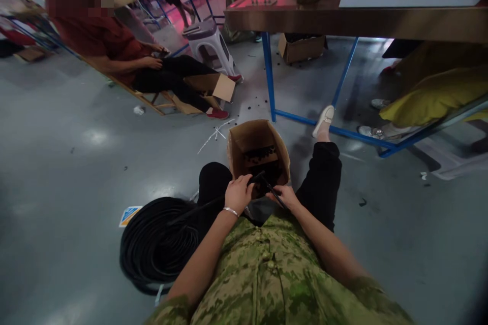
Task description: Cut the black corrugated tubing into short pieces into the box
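Note:
My left hand (238, 194), with a silver bracelet on the wrist, is closed around a black tube (256, 179) that leads back to a large black coil (160, 244) on the floor at my left. My right hand (286, 197) is closed on a dark scissor-like tool (272, 190) that meets the tube's end. Both hands hover over an open cardboard box (249, 137) standing between my knees, with small black cut pieces inside.
A blue-framed wooden table (343, 23) stands ahead. A seated person in a red shirt (114, 45) works at the upper left beside another carton (213, 86) and a white stool (209, 43). Yellow bags (434, 96) lie at right. Black scraps dot the grey floor.

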Tool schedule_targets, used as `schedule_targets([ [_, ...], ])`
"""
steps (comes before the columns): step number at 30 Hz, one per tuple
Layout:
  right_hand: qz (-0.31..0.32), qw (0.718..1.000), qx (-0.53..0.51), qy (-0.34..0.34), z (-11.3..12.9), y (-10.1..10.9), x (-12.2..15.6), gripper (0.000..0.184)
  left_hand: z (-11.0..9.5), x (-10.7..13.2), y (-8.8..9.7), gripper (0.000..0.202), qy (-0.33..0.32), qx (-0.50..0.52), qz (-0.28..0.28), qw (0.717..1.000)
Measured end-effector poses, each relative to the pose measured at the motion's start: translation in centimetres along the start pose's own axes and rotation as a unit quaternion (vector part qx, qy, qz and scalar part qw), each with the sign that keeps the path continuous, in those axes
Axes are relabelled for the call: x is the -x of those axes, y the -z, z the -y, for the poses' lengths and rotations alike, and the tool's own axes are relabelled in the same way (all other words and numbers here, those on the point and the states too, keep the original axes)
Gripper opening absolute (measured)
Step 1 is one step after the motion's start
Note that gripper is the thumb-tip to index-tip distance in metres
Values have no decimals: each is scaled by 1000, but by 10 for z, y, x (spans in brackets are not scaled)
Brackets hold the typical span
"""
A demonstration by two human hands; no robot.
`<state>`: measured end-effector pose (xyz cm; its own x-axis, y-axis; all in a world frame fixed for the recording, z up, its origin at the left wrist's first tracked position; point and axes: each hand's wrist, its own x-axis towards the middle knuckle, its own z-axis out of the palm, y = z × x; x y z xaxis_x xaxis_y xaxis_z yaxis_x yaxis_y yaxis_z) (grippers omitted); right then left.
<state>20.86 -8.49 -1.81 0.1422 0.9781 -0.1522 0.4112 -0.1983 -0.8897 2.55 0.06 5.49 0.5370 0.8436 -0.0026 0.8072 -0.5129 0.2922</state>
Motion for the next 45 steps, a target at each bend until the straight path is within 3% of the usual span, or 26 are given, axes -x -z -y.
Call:
schedule_targets([
  [4, 2, 1000, 4, -15, -4, -7, 2, 43, -15, -8, -11, 29, 49, 53, -3, 997],
  [18, 41, 999, 15, 14, -4, -7, 4, 35, -9, -3, -20, 26, 107, 194, -21, 975],
  [45, 40, 999, 17, 31, -2, -4, 4, 30, -12, -3, -18, 25, 80, 160, -2, 984],
])
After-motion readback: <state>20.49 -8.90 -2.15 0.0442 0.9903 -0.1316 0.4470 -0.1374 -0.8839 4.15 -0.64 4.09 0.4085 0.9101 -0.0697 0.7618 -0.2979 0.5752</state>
